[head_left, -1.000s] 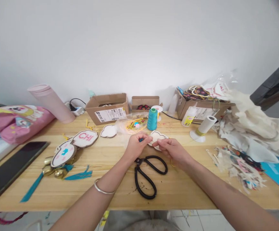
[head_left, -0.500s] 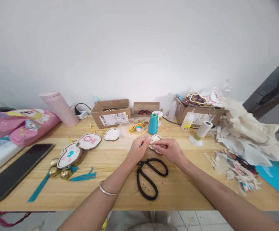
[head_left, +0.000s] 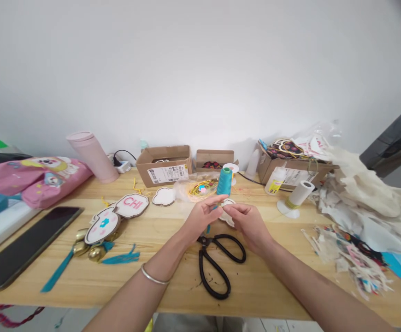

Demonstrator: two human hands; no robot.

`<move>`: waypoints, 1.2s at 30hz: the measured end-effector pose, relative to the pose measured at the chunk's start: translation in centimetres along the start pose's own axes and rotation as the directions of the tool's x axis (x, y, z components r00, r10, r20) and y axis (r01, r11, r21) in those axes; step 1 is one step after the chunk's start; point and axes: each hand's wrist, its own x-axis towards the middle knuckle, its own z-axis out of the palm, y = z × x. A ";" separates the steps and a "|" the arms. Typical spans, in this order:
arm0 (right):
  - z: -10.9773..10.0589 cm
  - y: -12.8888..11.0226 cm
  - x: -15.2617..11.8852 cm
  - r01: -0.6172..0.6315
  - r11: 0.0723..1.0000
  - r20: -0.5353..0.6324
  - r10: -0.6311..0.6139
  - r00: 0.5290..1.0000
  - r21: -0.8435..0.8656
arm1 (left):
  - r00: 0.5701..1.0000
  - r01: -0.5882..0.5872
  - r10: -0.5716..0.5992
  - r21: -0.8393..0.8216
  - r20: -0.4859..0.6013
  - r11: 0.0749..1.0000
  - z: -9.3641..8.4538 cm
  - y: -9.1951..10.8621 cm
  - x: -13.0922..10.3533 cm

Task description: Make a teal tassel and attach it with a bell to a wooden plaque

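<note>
My left hand [head_left: 203,216] is closed in a pinch; a bit of teal thread [head_left: 208,228] shows below its fingers. Thumb and fingertips of my right hand [head_left: 248,223] are pressed together, almost touching the left fingertips; what they pinch is too small to make out. Behind and below the fingers lies a white embroidered patch [head_left: 228,220], partly hidden. Black-handled scissors [head_left: 217,265] rest on the table just under my hands, blades toward the left hand. Just beyond the fingers stands a cone of teal thread [head_left: 224,182].
At the left lie patches lettered CHI [head_left: 131,205], brass bells [head_left: 97,252], teal tassels [head_left: 122,256] and a phone [head_left: 31,246]. Cardboard boxes [head_left: 164,166] line the wall. A glue bottle [head_left: 275,180], a white roll [head_left: 300,193] and fabric scraps [head_left: 356,258] sit on the right.
Both hands have come closer together, with fingertips now meeting above the white patch. Teal thread now shows at my left hand. The whole view has shifted slightly.
</note>
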 end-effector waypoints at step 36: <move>-0.8 1.0 0.6 0.318 0.824 0.054 -0.333 0.941 -0.470 | 0.944 -0.269 0.331 0.583 0.000 0.767 -0.1 -0.3 0.4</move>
